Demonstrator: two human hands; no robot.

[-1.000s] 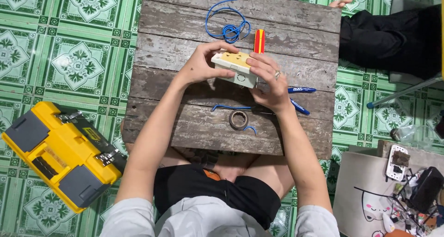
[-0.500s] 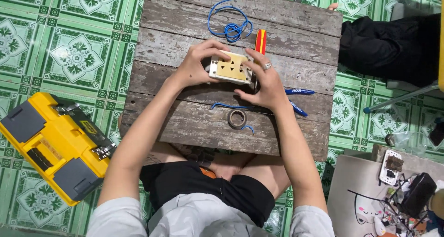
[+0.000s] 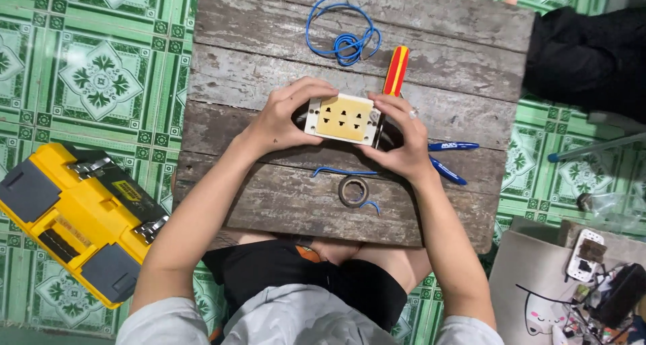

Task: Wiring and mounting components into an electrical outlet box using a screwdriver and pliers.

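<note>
Cream socket plate (image 3: 342,119) is gripped at its edges by left hand (image 3: 286,119) and right hand (image 3: 402,143), held above the plank table (image 3: 269,55). Slippage is judged possible; a drop onto tape roll (image 3: 352,191) could result.

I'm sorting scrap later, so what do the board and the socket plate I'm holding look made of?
The board: bare weathered wood, grey, with grain and cracks between planks. The socket plate, held by left hand and right hand: probably moulded plastic, smooth cream face in a white frame.
</note>
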